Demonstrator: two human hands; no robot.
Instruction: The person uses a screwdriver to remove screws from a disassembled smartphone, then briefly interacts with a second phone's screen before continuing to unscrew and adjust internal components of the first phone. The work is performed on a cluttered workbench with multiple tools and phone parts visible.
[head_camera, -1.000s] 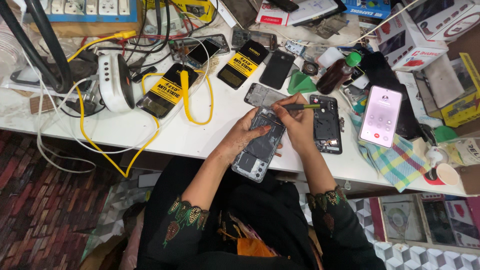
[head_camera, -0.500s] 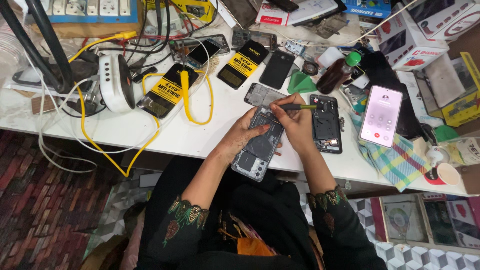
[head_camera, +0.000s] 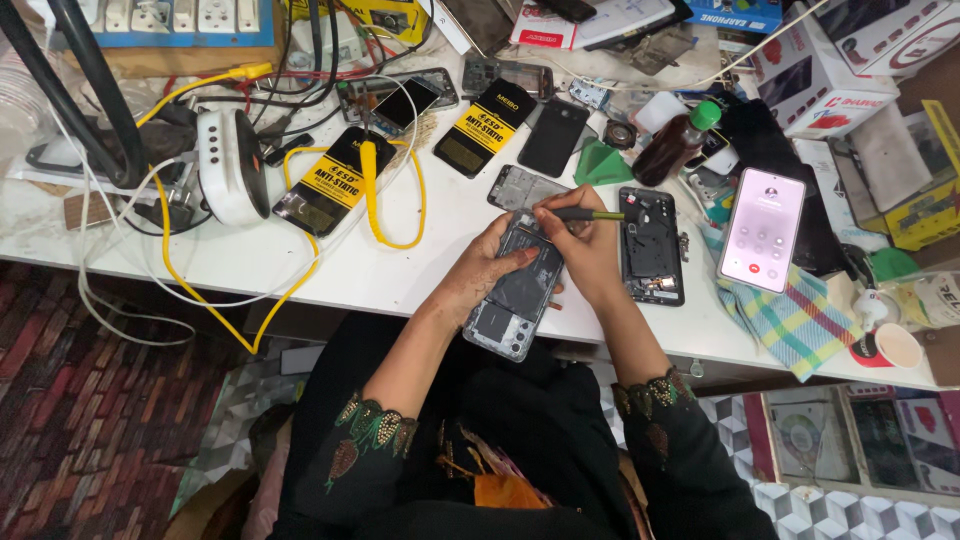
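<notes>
My left hand (head_camera: 483, 270) grips an opened phone (head_camera: 515, 297) with its back cover off, held tilted over the front edge of the white table (head_camera: 390, 275). My right hand (head_camera: 585, 250) holds a small screwdriver (head_camera: 585, 214) with a yellow-green handle, its tip at the phone's upper end. A black phone frame (head_camera: 652, 246) lies just right of my right hand. A grey phone back plate (head_camera: 520, 188) rests just beyond my hands.
A lit phone (head_camera: 763, 230) lies on a checked cloth (head_camera: 795, 325) at the right. Black anti-static mats (head_camera: 325, 182), a yellow cable (head_camera: 385, 200), a dark bottle (head_camera: 675, 145), boxes (head_camera: 820, 70) and a paper cup (head_camera: 892, 347) crowd the table.
</notes>
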